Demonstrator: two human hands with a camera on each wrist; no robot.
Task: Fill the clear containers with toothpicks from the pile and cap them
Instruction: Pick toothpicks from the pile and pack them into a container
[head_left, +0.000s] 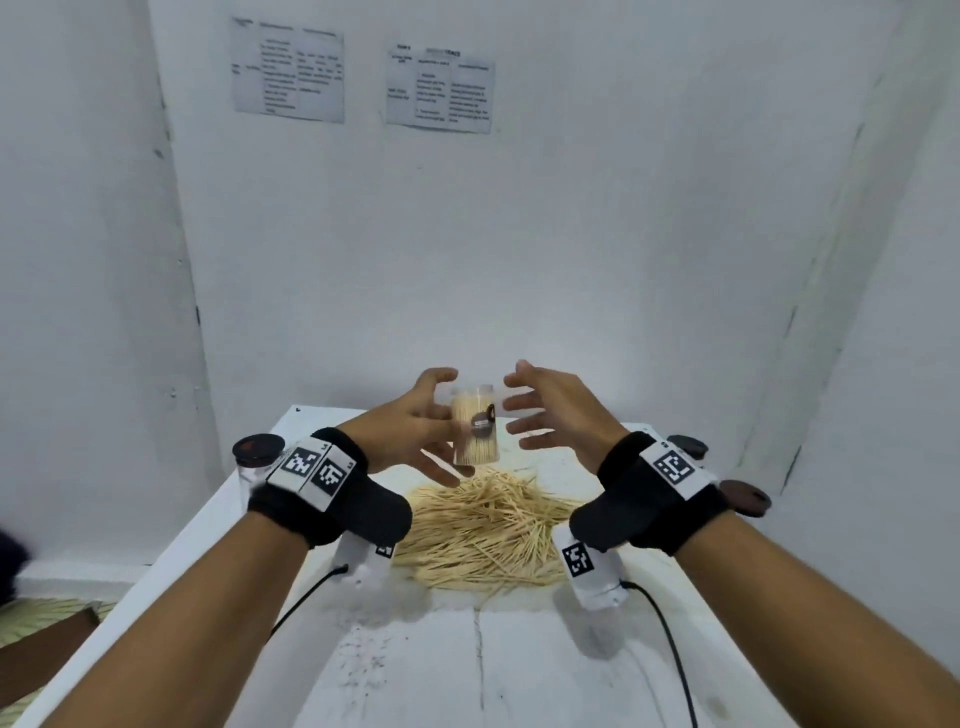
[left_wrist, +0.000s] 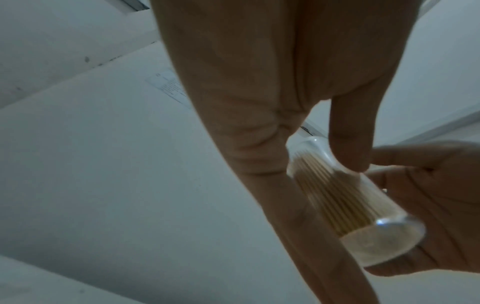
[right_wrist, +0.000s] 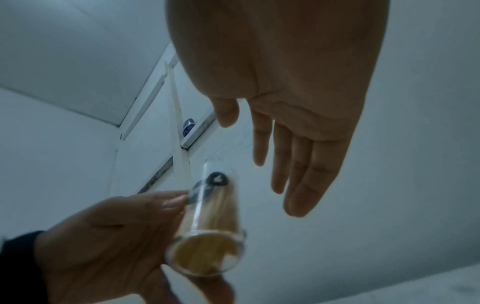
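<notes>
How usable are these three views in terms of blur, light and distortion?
Head view: evenly lit, the container and left hand motion-smeared, the walls bowed by the wide lens. Left wrist view: dim and bluish, a small glint on the container's base. Right wrist view: equally dim, the container blurred, the right hand dark against the pale wall.

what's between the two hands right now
The clear container, packed with toothpicks: the left hand holds it, the right hand is open beside it. Head view shows it.
</notes>
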